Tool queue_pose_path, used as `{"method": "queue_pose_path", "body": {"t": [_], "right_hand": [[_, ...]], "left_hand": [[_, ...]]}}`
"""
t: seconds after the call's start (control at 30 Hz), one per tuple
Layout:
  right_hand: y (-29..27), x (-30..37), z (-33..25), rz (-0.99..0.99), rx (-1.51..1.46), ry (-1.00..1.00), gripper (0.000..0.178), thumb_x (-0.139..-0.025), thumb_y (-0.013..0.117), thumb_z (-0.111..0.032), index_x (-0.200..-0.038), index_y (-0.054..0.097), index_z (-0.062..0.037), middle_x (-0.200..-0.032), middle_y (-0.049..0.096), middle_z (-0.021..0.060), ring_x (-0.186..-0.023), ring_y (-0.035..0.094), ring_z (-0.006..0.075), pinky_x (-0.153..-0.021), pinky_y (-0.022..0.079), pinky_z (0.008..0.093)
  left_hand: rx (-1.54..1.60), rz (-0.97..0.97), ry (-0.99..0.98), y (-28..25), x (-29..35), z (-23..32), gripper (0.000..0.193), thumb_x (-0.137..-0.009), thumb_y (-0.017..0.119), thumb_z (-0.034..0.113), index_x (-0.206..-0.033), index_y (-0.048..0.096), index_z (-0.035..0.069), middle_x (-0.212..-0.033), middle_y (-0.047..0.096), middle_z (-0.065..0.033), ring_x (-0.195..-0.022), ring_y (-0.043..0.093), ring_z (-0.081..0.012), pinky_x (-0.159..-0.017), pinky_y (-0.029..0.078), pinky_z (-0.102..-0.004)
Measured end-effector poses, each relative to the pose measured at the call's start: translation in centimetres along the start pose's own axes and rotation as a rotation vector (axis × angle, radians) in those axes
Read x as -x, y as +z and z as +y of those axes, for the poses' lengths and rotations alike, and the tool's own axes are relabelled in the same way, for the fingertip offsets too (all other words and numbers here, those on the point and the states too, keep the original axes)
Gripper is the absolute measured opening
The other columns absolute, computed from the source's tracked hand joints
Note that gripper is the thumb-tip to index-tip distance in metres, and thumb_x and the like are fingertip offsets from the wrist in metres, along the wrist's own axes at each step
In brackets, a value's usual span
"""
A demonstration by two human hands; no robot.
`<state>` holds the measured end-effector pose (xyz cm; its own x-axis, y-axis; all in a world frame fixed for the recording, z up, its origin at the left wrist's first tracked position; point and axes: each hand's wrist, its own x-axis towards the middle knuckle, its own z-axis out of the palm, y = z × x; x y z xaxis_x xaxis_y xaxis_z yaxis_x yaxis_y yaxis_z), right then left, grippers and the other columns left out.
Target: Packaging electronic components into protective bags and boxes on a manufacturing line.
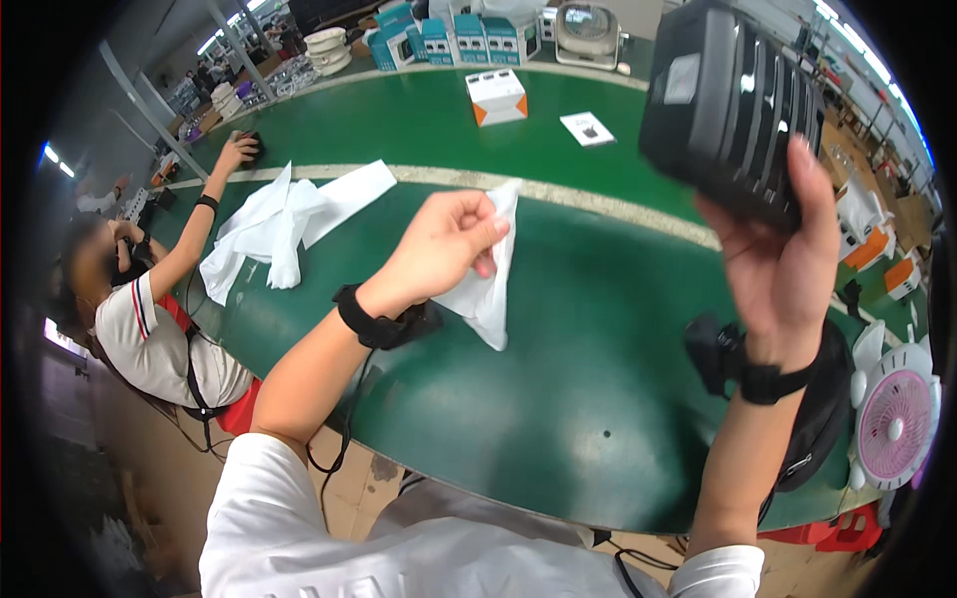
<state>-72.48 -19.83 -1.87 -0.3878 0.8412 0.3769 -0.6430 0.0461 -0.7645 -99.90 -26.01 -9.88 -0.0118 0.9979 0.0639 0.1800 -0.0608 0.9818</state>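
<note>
My right hand [783, 264] is raised at the right and closed around a black boxy device [698, 125] with ribbed, glossy strips along one side. The device is held up off the table, close to the camera. Over the middle of the green table, my left hand [439, 244] pinches a thin white bag [488, 304] by its upper part. The bag hangs down past the fingers, and my hand hides some of it. To the left, more crumpled white bags [289, 219] lie on the table. Both my wrists carry black straps with small devices.
On the green table [588, 448] stand a white-and-orange box [495, 97], a printed leaflet [588, 129], and teal boxes [469, 42] at the back. A pink-and-white fan [894, 427] and a black bag [812, 429] are at the right. Another person [164, 309] reaches across at the left.
</note>
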Motion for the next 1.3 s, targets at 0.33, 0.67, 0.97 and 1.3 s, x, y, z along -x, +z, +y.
{"method": "queue_pose_path", "body": {"t": [0.33,0.67,0.97,1.3], "right_hand": [[3.4,1.7,4.2,-0.069,-0.174,0.060,0.045,-0.081,0.062,-0.019,-0.119,0.052,0.0027,-0.109,0.060,0.0090,-0.099,0.059,0.0186,-0.089,0.047,0.0333],[0.0,-1.1,3.6,0.144,0.059,-0.250,0.042,-0.084,0.061,-0.023,-0.118,0.053,0.0009,-0.109,0.062,0.0084,-0.101,0.059,0.0207,-0.092,0.046,0.0345],[0.5,-2.0,4.5,-0.219,1.249,-0.921,0.068,-0.048,0.079,-0.006,-0.109,0.051,0.0016,-0.102,0.054,0.0177,-0.088,0.055,0.0300,-0.076,0.046,0.0360],[0.3,-1.1,6.5,-0.010,1.305,-0.740,0.057,-0.060,0.080,-0.014,-0.108,0.055,0.0035,-0.112,0.056,0.0186,-0.094,0.059,0.0304,-0.081,0.048,0.0345]], "left_hand": [[0.596,0.049,0.458,5.6,-2.6,7.9,0.016,-0.094,0.055,0.012,-0.079,0.054,0.005,-0.078,0.060,0.0002,-0.070,0.055,-0.0054,-0.064,0.048,-0.0227],[0.391,-0.170,0.452,2.8,-4.7,6.5,0.010,-0.087,0.059,0.006,-0.079,0.053,0.003,-0.078,0.055,0.0001,-0.069,0.051,-0.0046,-0.064,0.045,-0.0206],[0.381,0.160,0.419,2.3,-5.0,6.6,0.009,-0.089,0.059,0.005,-0.087,0.061,-0.003,-0.078,0.066,-0.0052,-0.065,0.060,-0.0066,-0.059,0.048,-0.0209],[-0.208,0.296,0.903,9.0,-0.6,6.6,0.009,-0.074,0.073,0.003,-0.075,0.064,0.003,-0.060,0.059,-0.0046,-0.049,0.056,-0.0103,-0.046,0.041,-0.0222]]}}
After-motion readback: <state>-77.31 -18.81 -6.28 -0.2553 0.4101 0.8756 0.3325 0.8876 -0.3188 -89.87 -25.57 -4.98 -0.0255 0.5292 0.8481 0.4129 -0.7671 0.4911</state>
